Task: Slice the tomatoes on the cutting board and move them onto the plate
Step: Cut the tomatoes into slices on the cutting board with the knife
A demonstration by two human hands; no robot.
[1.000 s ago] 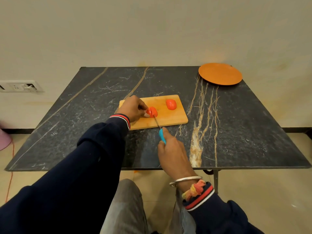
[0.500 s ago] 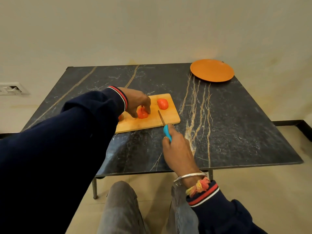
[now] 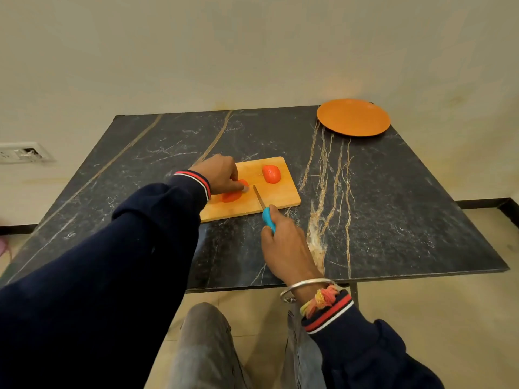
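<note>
A wooden cutting board (image 3: pixel 278 196) lies on the dark marble table (image 3: pixel 393 209). One tomato piece (image 3: pixel 271 174) rests at the board's far right. My left hand (image 3: pixel 219 175) holds another tomato piece (image 3: pixel 243 183) with curled fingers, and a cut piece (image 3: pixel 231 196) lies just in front of that hand. My right hand (image 3: pixel 283 242) grips the blue handle of a knife (image 3: pixel 264 209). Its blade lies over the board's near edge, right of the held piece and apart from it. The orange plate (image 3: pixel 353 117) sits empty at the table's far right corner.
The wall stands close behind the table, with a white socket panel (image 3: pixel 22 153) at the left. My knees (image 3: pixel 205 346) are under the table's near edge. Bare marble stretches between the board and the plate.
The knife has drawn back out of the tomato toward the board's near edge. My left hand shifted over the cut tomato pieces, and one piece now lies free in front of it.
</note>
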